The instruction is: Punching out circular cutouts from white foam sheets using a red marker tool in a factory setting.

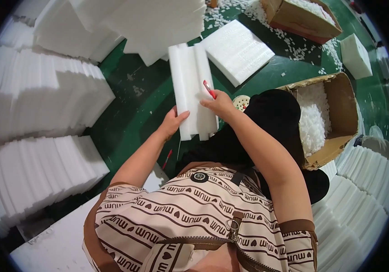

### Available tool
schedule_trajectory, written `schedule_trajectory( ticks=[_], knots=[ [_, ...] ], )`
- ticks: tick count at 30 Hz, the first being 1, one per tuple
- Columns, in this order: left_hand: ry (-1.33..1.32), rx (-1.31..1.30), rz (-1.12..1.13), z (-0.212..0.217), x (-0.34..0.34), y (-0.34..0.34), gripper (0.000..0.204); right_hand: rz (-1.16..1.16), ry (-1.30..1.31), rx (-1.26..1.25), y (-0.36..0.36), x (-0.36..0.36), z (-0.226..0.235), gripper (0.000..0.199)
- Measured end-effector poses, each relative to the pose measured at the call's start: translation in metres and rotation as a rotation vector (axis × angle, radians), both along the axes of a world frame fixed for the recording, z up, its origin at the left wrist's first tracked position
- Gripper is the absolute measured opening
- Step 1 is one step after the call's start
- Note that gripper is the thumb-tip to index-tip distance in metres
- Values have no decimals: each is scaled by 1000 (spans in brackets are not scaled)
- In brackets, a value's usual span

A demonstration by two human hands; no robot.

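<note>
A bundle of white foam sheets [183, 77], with a lengthwise groove between its raised parts, stands tilted in front of my lap. My left hand [174, 121] grips its lower left edge, thumb on the near face. On the bundle's right side, my right hand [220, 104] is closed round a slim red pen [209, 89], whose tip points up and away. The heel and fingers of that hand also rest against the foam. Behind the bundle, to the right, another white foam block [238, 52] lies flat on the green floor [128, 97].
Tall stacks of white foam sheets [49, 90] rise along the left. On the right, an open cardboard box [344, 106] holds small white foam bits; a second box [290, 20] lies farther back among scattered bits. A second red pen [167, 158] lies near my left forearm.
</note>
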State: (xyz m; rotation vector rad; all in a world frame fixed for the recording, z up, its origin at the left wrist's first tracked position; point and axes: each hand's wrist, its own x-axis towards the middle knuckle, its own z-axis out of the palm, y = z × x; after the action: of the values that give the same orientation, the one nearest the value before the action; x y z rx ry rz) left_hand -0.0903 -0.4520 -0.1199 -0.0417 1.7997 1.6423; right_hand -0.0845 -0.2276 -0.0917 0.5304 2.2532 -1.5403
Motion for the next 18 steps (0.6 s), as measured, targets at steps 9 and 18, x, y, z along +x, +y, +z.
schedule_trajectory(
  ticks=[9, 18],
  knots=[
    [-65, -206, -33, 28, -9, -3, 59, 34, 3, -4, -1, -5, -4, 36],
    [-56, -96, 168, 20, -32, 17, 66, -156, -70, -100, 2, -18, 0, 28]
  ],
)
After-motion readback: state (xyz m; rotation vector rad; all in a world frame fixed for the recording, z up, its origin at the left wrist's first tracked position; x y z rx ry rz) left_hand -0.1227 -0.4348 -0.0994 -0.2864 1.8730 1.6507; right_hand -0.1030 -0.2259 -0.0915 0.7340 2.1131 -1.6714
